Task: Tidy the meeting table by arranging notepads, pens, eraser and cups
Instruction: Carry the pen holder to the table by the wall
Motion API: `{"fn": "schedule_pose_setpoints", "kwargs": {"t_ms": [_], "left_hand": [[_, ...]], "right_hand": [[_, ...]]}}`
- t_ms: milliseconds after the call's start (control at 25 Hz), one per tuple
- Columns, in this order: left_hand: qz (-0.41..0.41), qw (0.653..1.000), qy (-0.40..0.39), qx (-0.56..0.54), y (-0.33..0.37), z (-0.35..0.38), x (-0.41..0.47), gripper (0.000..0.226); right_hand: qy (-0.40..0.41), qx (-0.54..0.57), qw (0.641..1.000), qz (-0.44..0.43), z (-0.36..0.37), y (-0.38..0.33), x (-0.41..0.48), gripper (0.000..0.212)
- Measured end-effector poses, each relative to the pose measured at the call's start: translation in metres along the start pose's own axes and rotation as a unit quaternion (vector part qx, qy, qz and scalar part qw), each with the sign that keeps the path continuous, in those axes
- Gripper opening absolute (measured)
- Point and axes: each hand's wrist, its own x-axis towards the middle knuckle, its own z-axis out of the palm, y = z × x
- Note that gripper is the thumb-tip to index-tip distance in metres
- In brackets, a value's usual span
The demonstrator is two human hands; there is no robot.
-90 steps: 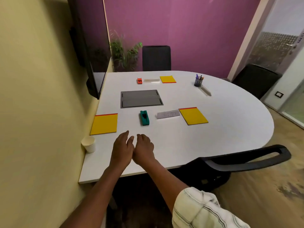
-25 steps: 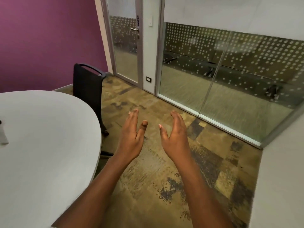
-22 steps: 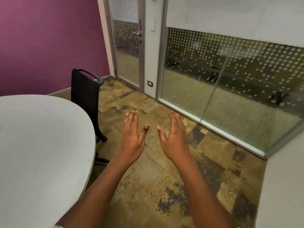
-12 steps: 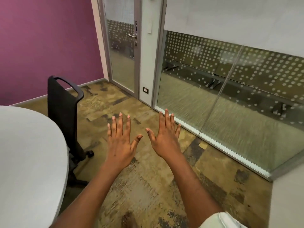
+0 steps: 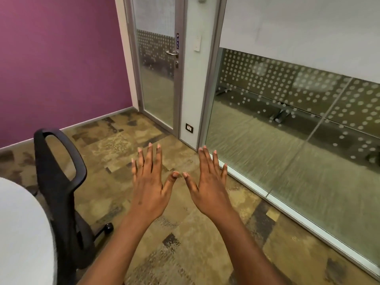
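Patterned carpet [image 5: 185, 243] fills the view, glass door [image 5: 158, 83] at twelve o'clock; left hand [image 5: 149, 190] and right hand [image 5: 209, 190] hover spread wide, holding nothing; table [image 5: 20, 233] edge shows at eight o'clock, notepads, pens, eraser, cups unseen; reaching there blind probably risks bumping the chair [image 5: 59, 182] at nine.

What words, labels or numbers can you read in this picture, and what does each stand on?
"PULL": reads downward on the small dark sign on the grey-framed glass door, above its metal lever handle.
Black wall socket: marks too small to read.
No other text is visible.
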Motion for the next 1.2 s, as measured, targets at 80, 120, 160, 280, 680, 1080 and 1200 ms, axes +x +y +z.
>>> {"fn": "schedule_pose_setpoints", "kwargs": {"t_ms": [80,120,160,280,680,1080,1200], "left_hand": [[-0.009,1.000,0.005,0.012,-0.020,0.013,0.041,0.081],[-0.018,1.000,0.012,0.020,-0.030,0.021,0.062,0.080],[-0.028,0.999,0.019,0.030,-0.040,0.028,0.082,0.080],[-0.053,0.995,0.033,0.071,-0.062,0.047,0.137,0.080],[-0.189,0.970,0.095,0.123,-0.124,0.085,0.305,0.089],[-0.249,0.949,0.157,0.116,-0.301,0.086,0.460,0.089],[-0.249,0.947,0.163,0.120,-0.346,0.071,0.495,0.090]], "right_hand": [[-0.005,0.015,1.000,-0.018,0.013,0.004,0.050,0.075],[-0.006,0.018,1.000,-0.023,0.020,0.007,0.077,0.075],[-0.009,0.022,0.999,-0.031,0.028,0.010,0.106,0.075],[-0.024,0.036,0.996,-0.073,0.050,0.013,0.185,0.075],[-0.085,0.082,0.969,-0.219,0.124,0.000,0.416,0.075],[-0.118,0.083,0.948,-0.284,0.251,-0.107,0.605,0.076],[-0.117,0.094,0.943,-0.298,0.276,-0.148,0.651,0.076]]}}
